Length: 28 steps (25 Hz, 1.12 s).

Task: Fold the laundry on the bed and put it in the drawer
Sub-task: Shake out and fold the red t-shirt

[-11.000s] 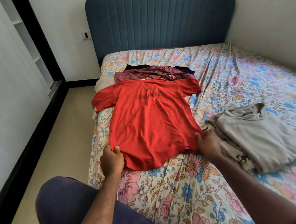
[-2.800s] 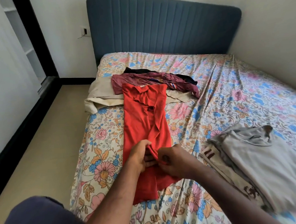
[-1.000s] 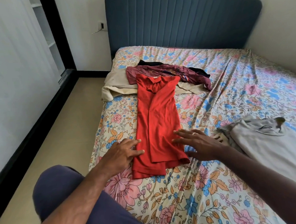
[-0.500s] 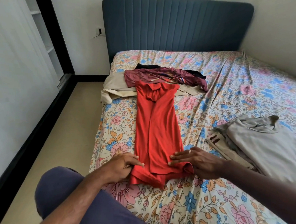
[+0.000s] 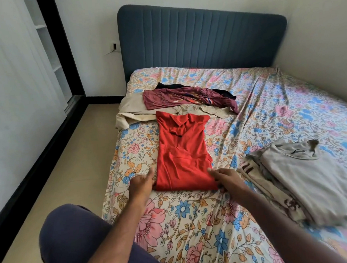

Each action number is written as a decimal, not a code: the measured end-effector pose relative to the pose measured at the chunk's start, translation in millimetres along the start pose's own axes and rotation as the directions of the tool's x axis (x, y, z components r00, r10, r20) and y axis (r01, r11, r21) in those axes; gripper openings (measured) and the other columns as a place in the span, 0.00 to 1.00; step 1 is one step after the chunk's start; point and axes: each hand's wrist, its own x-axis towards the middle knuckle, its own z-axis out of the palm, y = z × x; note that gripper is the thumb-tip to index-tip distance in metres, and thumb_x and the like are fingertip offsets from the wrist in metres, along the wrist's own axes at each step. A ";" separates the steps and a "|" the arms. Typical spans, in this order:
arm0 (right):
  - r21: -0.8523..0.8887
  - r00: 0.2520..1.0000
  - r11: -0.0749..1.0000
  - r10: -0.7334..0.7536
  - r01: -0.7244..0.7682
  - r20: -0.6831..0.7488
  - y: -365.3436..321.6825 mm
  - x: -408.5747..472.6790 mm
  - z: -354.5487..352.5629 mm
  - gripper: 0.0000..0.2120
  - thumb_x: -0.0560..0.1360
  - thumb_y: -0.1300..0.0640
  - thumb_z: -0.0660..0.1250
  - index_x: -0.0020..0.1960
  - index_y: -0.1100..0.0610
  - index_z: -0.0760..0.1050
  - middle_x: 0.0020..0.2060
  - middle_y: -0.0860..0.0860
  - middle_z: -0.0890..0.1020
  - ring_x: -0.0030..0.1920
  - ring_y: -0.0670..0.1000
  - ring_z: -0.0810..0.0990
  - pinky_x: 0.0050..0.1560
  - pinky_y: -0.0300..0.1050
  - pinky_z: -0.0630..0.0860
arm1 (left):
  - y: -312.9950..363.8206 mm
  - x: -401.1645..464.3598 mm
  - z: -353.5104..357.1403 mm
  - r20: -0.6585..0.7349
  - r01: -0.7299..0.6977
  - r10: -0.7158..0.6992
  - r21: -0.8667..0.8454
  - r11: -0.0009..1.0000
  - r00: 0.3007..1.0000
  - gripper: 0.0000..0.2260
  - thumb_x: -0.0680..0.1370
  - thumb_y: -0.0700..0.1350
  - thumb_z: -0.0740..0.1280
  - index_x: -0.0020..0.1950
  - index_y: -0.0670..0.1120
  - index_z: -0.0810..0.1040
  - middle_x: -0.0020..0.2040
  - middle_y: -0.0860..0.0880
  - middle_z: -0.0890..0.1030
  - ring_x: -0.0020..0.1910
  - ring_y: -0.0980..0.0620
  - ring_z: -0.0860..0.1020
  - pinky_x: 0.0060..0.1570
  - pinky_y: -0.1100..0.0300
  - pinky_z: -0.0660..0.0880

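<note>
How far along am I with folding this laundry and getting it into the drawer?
Done: a folded stack, grey shirt on top, sits on the bed at your right. In hand: the red shirt is folded narrow and doubled up, left hand and right hand at its near corners. Left: the maroon top, beige garment and black item near the headboard are unfolded. No drawer is in view, so nothing looks put away.

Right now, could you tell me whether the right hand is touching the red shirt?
Touching. The head view shows the right hand resting its fingers on the red shirt at its near right corner, with no bedsheet between them.
</note>
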 end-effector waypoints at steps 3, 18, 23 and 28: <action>0.004 0.967 1.000 -0.012 0.013 -0.253 15.1 2.4 24.2 0.12 0.81 0.50 0.68 0.50 0.59 0.82 0.42 0.55 0.85 0.38 0.48 0.84 0.37 0.39 0.79 | -8.9 -14.4 14.4 -0.089 -0.080 0.082 0.023 0.997 0.993 0.13 0.77 0.50 0.73 0.43 0.41 0.77 0.38 0.48 0.80 0.32 0.54 0.76 0.32 0.62 0.73; -0.466 0.831 0.841 -0.452 0.275 -0.324 44.8 -51.5 37.9 0.13 0.76 0.49 0.75 0.58 0.49 0.79 0.62 0.47 0.79 0.60 0.46 0.79 0.59 0.47 0.80 | -21.0 -40.9 -23.4 0.195 -0.556 0.534 0.468 0.687 0.823 0.23 0.70 0.44 0.80 0.63 0.51 0.79 0.64 0.54 0.78 0.61 0.54 0.76 0.59 0.57 0.75; -0.793 0.901 0.465 -0.367 0.393 0.231 55.2 -43.3 9.6 0.31 0.81 0.38 0.62 0.80 0.38 0.55 0.80 0.36 0.50 0.80 0.38 0.43 0.80 0.57 0.46 | -22.2 -32.9 -23.1 0.522 -0.550 0.201 0.694 0.463 0.829 0.35 0.77 0.56 0.72 0.79 0.64 0.58 0.79 0.62 0.49 0.78 0.59 0.52 0.78 0.44 0.47; -0.860 0.883 0.260 -0.305 0.438 0.357 39.1 -27.0 -7.8 0.27 0.83 0.37 0.46 0.81 0.42 0.58 0.79 0.39 0.54 0.81 0.43 0.42 0.81 0.55 0.41 | -13.2 -20.5 -23.0 0.509 -0.621 0.383 0.735 0.271 0.770 0.22 0.81 0.54 0.66 0.75 0.62 0.66 0.80 0.58 0.49 0.80 0.55 0.55 0.77 0.45 0.53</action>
